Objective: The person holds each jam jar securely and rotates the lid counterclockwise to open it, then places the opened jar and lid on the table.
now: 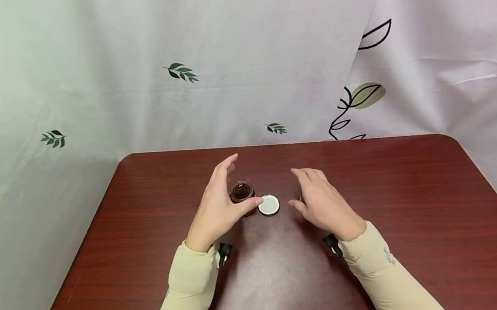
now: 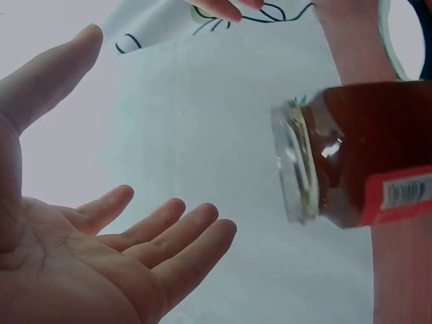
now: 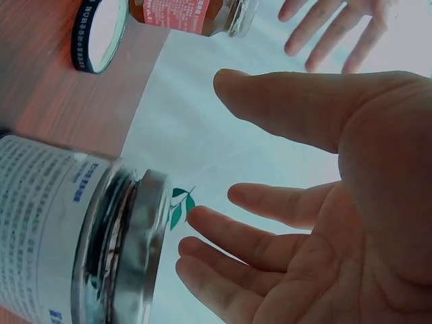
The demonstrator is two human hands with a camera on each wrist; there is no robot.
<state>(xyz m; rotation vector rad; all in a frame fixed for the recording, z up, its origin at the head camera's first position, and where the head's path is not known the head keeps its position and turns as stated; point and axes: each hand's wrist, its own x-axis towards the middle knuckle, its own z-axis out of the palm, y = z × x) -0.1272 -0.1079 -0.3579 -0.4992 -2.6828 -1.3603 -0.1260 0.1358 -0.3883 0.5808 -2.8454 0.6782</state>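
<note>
Red-label jar point(image 1: 242, 191), nearer far edge of table point(image 1: 394, 184): uncapped; lid point(image 1: 269, 205) alongside, recapping undone. White-label jar point(image 3: 40, 229): closure unclear. L. hand point(image 1: 218, 207) & R. hand point(image 1: 326, 205): fingers well apart from thumbs, nil held.

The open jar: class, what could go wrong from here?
The left hand is near the open jar, so a bump might spill it. The lid lies inner side up beside the jar; a careless touch could dirty it. The other jar stands near the right hand and might get knocked too.
</note>
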